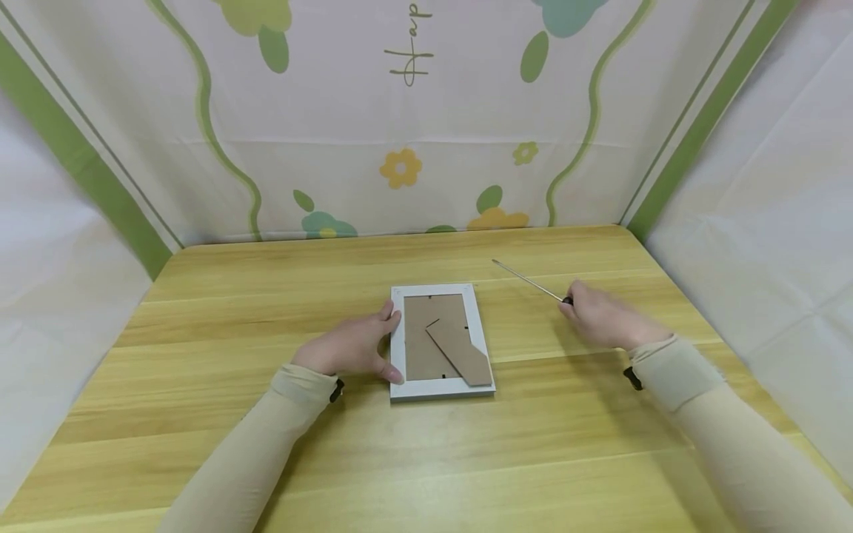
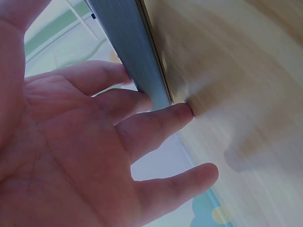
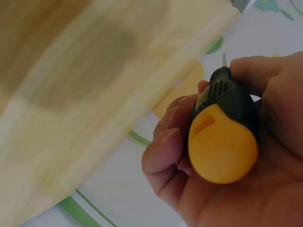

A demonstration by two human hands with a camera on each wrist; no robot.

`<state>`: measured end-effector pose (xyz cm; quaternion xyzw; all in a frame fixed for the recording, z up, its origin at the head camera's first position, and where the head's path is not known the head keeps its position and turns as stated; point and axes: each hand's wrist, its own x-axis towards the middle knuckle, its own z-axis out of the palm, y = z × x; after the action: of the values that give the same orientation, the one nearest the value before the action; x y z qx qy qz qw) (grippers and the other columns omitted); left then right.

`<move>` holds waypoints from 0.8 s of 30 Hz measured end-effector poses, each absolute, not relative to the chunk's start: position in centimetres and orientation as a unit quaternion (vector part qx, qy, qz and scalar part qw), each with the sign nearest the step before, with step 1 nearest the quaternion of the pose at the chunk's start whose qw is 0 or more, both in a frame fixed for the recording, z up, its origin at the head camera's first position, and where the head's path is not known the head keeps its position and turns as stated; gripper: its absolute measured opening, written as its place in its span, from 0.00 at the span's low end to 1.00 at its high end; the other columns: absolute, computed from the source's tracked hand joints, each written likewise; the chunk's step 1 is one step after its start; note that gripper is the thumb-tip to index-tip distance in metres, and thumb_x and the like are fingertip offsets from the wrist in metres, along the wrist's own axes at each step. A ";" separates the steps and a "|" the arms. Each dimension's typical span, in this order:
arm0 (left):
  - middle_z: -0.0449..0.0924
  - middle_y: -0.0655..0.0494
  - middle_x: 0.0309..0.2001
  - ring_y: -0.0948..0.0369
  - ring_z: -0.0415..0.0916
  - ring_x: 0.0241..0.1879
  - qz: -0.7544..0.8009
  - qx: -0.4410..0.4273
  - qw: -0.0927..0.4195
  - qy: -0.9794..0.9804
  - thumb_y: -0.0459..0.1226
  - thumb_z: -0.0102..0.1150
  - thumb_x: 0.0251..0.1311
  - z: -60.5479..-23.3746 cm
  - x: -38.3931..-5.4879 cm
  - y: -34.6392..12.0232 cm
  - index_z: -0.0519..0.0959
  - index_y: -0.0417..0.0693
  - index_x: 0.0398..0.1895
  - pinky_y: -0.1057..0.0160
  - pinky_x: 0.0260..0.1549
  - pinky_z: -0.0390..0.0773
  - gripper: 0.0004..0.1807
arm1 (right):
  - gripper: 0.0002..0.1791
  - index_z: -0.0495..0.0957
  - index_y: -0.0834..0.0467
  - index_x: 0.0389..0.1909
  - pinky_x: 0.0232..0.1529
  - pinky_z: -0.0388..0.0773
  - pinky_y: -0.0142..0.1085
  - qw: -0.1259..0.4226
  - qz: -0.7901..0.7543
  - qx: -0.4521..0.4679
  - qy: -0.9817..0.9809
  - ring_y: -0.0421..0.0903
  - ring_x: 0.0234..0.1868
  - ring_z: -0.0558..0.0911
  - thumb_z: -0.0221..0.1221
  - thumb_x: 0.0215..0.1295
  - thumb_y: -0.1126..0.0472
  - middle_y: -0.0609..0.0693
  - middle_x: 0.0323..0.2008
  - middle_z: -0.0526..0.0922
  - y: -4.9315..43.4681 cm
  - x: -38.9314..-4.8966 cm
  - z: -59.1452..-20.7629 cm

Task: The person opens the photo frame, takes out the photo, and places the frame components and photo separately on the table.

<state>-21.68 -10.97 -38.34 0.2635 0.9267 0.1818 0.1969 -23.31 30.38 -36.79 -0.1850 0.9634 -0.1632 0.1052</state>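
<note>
Lying back-up on the desk (image 1: 566, 422), picture frame (image 1: 443, 337) probably light and stiff, backing (image 1: 418, 352) easily dented; best held by rim (image 1: 426, 388). Left hand (image 1: 356, 344) unclenched, touching its left side; right hand (image 1: 603, 314) grasping screwdriver (image 1: 528, 280), tip apart from frame.

The picture frame (image 1: 472, 314) at my left hand (image 1: 353, 344) has a white border and a grey side; its backing board (image 1: 420, 355) is brown with black tabs. My screwdriver handle (image 3: 223, 146) is orange-yellow and black, its shaft (image 1: 529, 281) silvery. My sleeves (image 1: 240, 451) are beige, the tabletop (image 1: 400, 459) yellowish wood-grained, the white backdrop cloth (image 1: 466, 111) printed with green stems and orange and teal flowers.
</note>
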 end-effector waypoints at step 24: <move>0.36 0.43 0.78 0.49 0.48 0.74 0.181 0.262 0.199 0.927 0.56 0.75 0.46 -38.2 -21.6 -11.0 0.48 0.42 0.78 0.52 0.69 0.57 0.63 | 0.10 0.65 0.64 0.42 0.22 0.67 0.37 0.157 -0.144 -0.142 0.967 0.45 0.21 0.69 0.49 0.77 0.60 0.51 0.23 0.70 29.5 -22.1 -38.8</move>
<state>-21.55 -11.01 -38.24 0.2617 0.9267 0.1815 0.1994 -22.09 29.54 -38.84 -0.1421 0.9666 -0.1444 0.1570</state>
